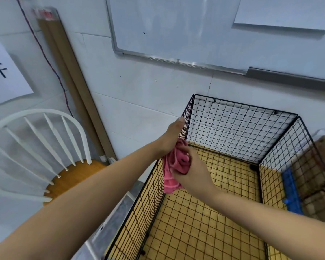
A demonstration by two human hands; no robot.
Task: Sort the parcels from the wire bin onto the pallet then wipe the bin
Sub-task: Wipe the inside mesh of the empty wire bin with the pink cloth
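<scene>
The black wire bin (240, 119) stands against the wall with nothing inside; yellow floor shows through its mesh bottom. A crumpled pink cloth (174, 166) hangs at the top edge of the bin's left panel. My left hand (172, 136) rests at the bin's far-left corner, its fingers closed on the cloth's upper part. My right hand (190, 171) grips the cloth from the right, inside the bin's rim. Brown cardboard parcels (315, 177) sit beyond the bin's right panel on a blue pallet (292, 192).
A white spindle-back chair (36, 147) with a wooden seat stands to the left. Long brown cardboard tubes (73, 87) lean against the wall. A whiteboard (176, 29) hangs above the bin. A grey metal strip (118, 209) lies along the bin's left side.
</scene>
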